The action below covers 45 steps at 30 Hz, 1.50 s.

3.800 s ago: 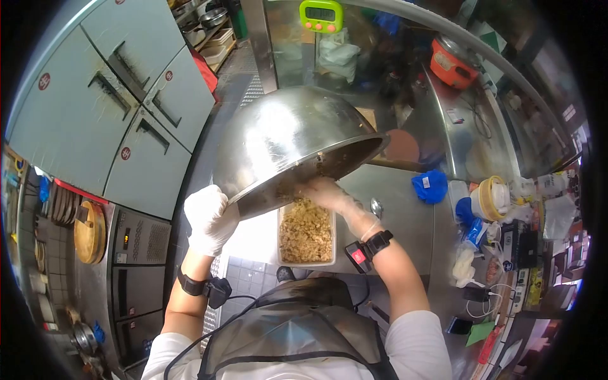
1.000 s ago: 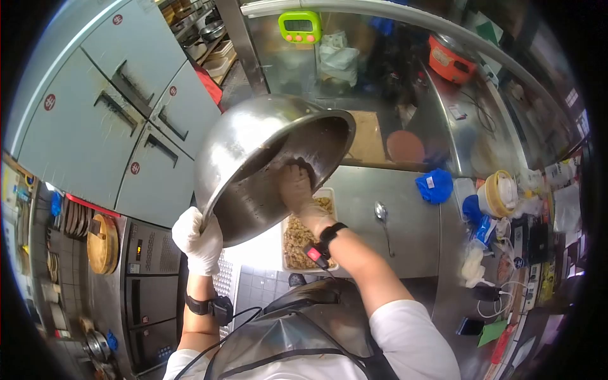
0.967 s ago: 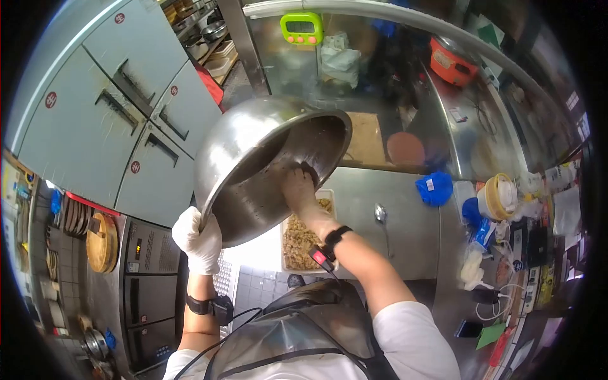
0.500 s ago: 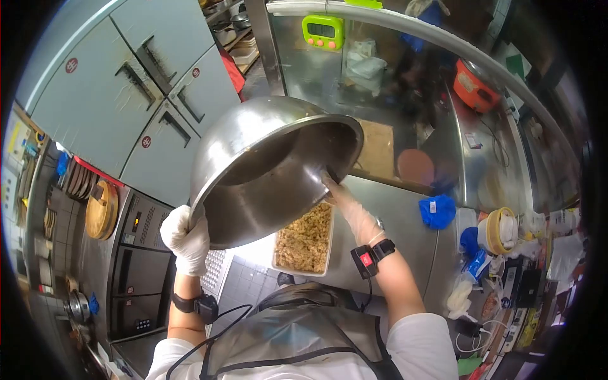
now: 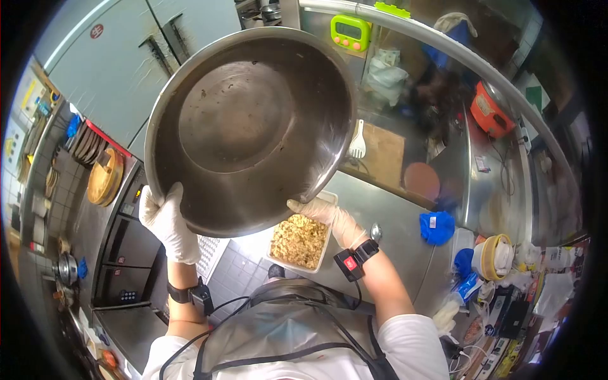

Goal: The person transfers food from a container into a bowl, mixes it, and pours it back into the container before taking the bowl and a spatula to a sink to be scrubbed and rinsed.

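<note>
The gloved fingers (image 5: 155,206) of the left hand (image 5: 166,223) curl over the lower left rim of the bowl (image 5: 250,126), thumb pressed on the inside and the rest wrapped behind the steel. The fingers (image 5: 305,206) of the right hand (image 5: 324,214) lie close together and hook under the lower right rim. With a grip on each side of the low edge, the hands share the load and keep the wide bowl from swinging, which looks like the reason for the two-point hold.

The bowl is in the air, above and just behind the tray (image 5: 327,235). It is tipped up so that its mouth faces the person. Its inside shows only smears and a few crumbs. The tilt puts its low edge nearest the tray, so anything loose would probably drop there rather than on the counter (image 5: 386,202).

The tray sits at the counter's near edge, right in front of the person, full of chopped brown food (image 5: 297,239). A spoon (image 5: 376,232) lies just right of the tray, and a blue cloth (image 5: 437,227) lies farther right. A yellow-rimmed tub (image 5: 496,256) stands well to the right of the tray. Behind the tray, a wooden board (image 5: 383,152) carries a white spatula (image 5: 358,144). A green timer (image 5: 352,31) hangs far behind the tray. Fridge doors (image 5: 107,63) stand to the tray's left.
</note>
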Tool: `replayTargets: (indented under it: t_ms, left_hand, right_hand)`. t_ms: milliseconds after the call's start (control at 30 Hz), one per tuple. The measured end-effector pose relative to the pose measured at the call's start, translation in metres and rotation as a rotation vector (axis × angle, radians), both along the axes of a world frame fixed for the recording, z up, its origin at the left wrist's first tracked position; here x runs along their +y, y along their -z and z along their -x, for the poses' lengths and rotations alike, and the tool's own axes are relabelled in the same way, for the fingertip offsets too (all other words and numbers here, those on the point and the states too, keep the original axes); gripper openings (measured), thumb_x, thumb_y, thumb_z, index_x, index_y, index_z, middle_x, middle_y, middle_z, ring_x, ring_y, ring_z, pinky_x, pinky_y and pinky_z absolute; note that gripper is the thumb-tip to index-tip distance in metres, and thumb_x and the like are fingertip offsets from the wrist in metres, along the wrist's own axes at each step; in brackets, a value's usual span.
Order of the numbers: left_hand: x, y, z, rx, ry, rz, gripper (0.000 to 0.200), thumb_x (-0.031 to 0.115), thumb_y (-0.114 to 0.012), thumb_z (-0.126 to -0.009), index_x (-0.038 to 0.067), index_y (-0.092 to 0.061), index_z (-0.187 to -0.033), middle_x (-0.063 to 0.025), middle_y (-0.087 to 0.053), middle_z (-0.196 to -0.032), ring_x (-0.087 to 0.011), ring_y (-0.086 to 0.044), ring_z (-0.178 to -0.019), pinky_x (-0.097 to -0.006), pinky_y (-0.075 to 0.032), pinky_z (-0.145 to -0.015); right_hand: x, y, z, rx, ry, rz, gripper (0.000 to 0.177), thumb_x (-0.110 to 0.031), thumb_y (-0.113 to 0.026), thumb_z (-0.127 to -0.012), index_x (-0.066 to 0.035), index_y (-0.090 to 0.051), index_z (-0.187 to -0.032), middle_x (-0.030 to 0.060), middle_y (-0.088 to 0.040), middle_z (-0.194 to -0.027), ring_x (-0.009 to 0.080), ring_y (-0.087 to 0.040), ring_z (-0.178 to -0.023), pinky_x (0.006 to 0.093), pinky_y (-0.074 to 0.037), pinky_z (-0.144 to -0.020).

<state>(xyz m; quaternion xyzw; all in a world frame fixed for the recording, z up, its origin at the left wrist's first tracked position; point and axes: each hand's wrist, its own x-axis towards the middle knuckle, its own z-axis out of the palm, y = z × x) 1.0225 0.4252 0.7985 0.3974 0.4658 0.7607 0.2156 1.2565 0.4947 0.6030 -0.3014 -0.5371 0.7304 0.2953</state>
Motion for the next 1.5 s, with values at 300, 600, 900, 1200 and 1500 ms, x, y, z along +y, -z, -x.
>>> replayTargets:
  t_ms: [300,600,900,1200,1500]
  left_hand:
    - [-0.015,0.018,0.038,-0.016,-0.123,0.045,0.015,-0.008,-0.058,-0.077,0.006,-0.054,-0.073,0.0028,-0.056,-0.074,-0.0054,-0.048,-0.068,-0.0206,-0.042,-0.067]
    - [-0.066,0.047,0.1,-0.073,-0.35,0.189,0.014,-0.006,-0.055,-0.074,0.004,-0.057,-0.084,-0.0016,-0.059,-0.078,-0.0107,-0.056,-0.067,-0.0234,-0.047,-0.064]
    - [-0.126,0.073,0.117,-0.13,-0.56,0.276,0.016,-0.009,-0.056,-0.068,0.004,-0.055,-0.077,-0.0016,-0.059,-0.074,-0.0098,-0.053,-0.062,-0.0232,-0.045,-0.06]
    - [-0.104,0.055,0.098,-0.216,-0.376,0.214,0.02,-0.012,-0.055,-0.072,0.004,-0.059,-0.083,-0.0025,-0.063,-0.077,-0.0107,-0.059,-0.065,-0.0229,-0.049,-0.062]
    - [-0.119,0.06,0.151,-0.133,-0.196,0.276,0.017,-0.008,-0.059,-0.068,0.006,-0.053,-0.077,0.001,-0.055,-0.071,-0.0084,-0.05,-0.063,-0.0231,-0.045,-0.062]
  right_hand:
    - [-0.008,0.025,-0.017,-0.689,0.082,-0.361,0.03,-0.022,-0.057,-0.088,-0.006,-0.065,-0.112,0.0169,-0.065,-0.108,0.0294,-0.061,-0.104,0.036,-0.045,-0.09]
    - [-0.025,0.016,-0.021,-0.643,0.349,-0.494,0.025,-0.019,-0.056,-0.088,-0.007,-0.066,-0.107,0.0144,-0.066,-0.104,0.0297,-0.062,-0.097,0.0369,-0.047,-0.088]
    - [-0.029,-0.005,0.056,-0.556,0.165,-0.568,0.043,-0.029,-0.061,-0.086,-0.005,-0.056,-0.122,0.0178,-0.065,-0.102,0.0343,-0.061,-0.098,0.0415,-0.047,-0.086]
    - [-0.063,-0.029,0.115,-0.623,0.311,-0.443,0.08,-0.041,-0.066,-0.08,0.003,-0.027,-0.135,0.0247,-0.063,-0.103,0.039,-0.064,-0.089,0.0438,-0.05,-0.08]
    - [-0.016,-0.002,0.065,-0.998,0.738,-0.772,0.032,-0.034,-0.049,-0.093,-0.008,-0.063,-0.106,0.0161,-0.067,-0.093,0.0334,-0.065,-0.084,0.0402,-0.051,-0.075]
